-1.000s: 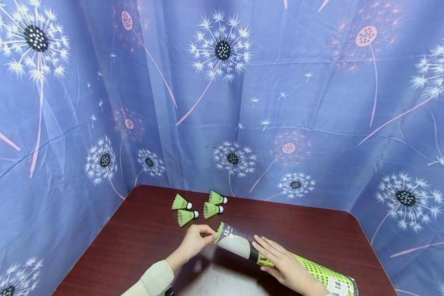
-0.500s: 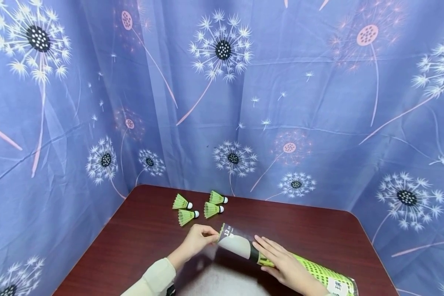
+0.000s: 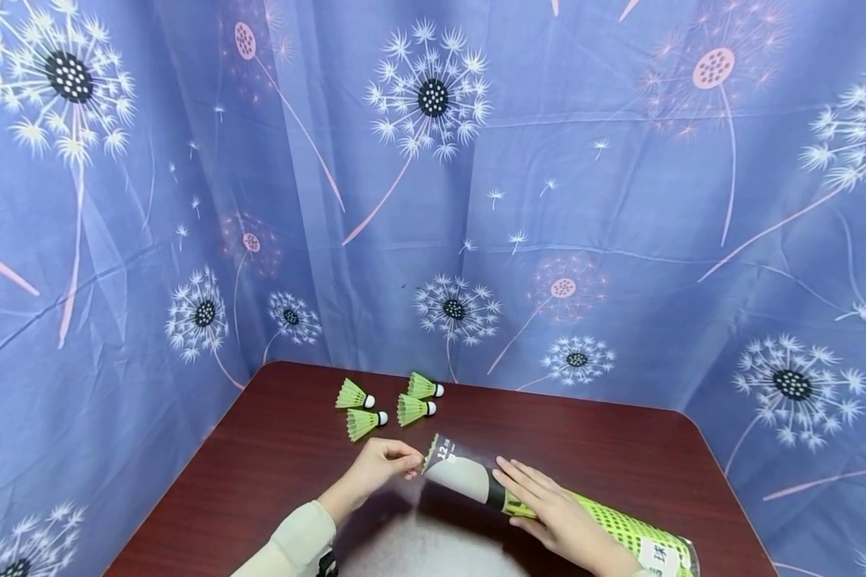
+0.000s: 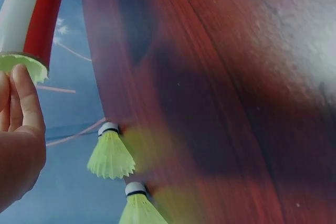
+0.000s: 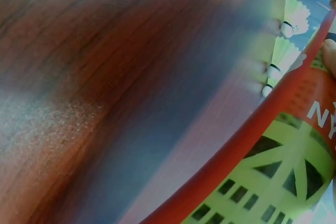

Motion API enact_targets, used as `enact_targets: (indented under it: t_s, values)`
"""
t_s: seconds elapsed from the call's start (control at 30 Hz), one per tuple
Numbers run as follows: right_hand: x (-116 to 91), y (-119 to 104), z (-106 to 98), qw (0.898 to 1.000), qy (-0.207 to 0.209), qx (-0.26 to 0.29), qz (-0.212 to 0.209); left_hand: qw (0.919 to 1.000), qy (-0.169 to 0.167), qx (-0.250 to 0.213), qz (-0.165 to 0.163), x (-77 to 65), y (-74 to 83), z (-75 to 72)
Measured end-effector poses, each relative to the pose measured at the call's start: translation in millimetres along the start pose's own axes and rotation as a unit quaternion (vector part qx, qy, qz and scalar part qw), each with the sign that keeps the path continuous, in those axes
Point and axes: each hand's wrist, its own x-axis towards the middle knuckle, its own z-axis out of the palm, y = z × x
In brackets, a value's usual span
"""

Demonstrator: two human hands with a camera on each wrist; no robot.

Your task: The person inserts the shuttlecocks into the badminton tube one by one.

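Observation:
A long shuttlecock tube point(image 3: 624, 525), green-patterned with a dark and white printed end, slants across the table's front right. My right hand point(image 3: 541, 509) grips it near the middle, fingers over the top and thumb on the near side. A yellow-green shuttlecock point(image 4: 35, 67) sits in the tube's left mouth; only the edge of its skirt shows, and its cork is hidden inside. My left hand point(image 3: 386, 465) has thumb and fingertips together at that skirt edge. In the left wrist view a finger overlaps the skirt at the tube's rim.
Several loose shuttlecocks, one of them nearest the left hand point(image 3: 363, 422), lie on the dark red table point(image 3: 260, 457) beyond it. A blue dandelion-print curtain point(image 3: 375, 304) stands behind the table and along its sides. A bright glare patch lies near the front edge.
The shuttlecock's skirt sticks out of the tube mouth less than a second ago. My left hand has moved slightly right, then back left. My right hand and the tube stay put.

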Motion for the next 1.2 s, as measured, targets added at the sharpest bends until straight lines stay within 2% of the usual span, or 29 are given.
enact_targets:
  t_s: [0.07,0.13,0.23,0.3,0.47,0.57,0.77,0.83,0.93,1.03,1.2]
  values:
    - [0,0,0,1.000,0.003,-0.002,0.000,0.9999,0.011,-0.001,0.000,-0.5,-2.0,-3.9]
    - [1,0,0,1.000,0.004,-0.003,-0.001,0.9992,0.037,-0.007,-0.010,-0.7,-3.6,-7.9]
    - [1,-1,-1,1.000,0.006,-0.002,-0.005,0.9952,0.093,-0.017,-0.024,0.6,-7.6,-15.0]
    - [1,-1,-1,1.000,0.005,0.001,-0.007,0.9890,0.141,-0.028,-0.032,1.8,-10.0,-19.8]
    - [1,-3,-1,1.000,0.001,0.004,-0.001,0.9659,0.252,-0.047,-0.035,4.2,-18.0,-35.8]
    - [0,-2,-1,1.000,-0.005,0.009,0.008,0.9504,0.306,-0.043,-0.037,5.0,-21.3,-45.8]
    - [0,-2,-1,1.000,-0.008,0.009,0.013,0.9122,0.405,0.033,-0.052,10.0,-25.3,-59.7]
    - [0,-2,-1,1.000,-0.006,0.007,0.010,0.9018,0.426,0.049,-0.057,12.3,-27.2,-62.3]
    - [1,-2,-1,1.000,-0.003,0.001,0.003,0.8957,0.438,0.048,-0.060,15.3,-30.7,-63.4]
    - [2,-3,-2,1.000,0.001,-0.003,-0.002,0.8954,0.439,0.042,-0.062,17.8,-33.9,-62.3]
    - [2,-3,-2,1.000,0.003,-0.001,-0.005,0.9004,0.426,0.049,-0.073,21.4,-38.1,-58.0]
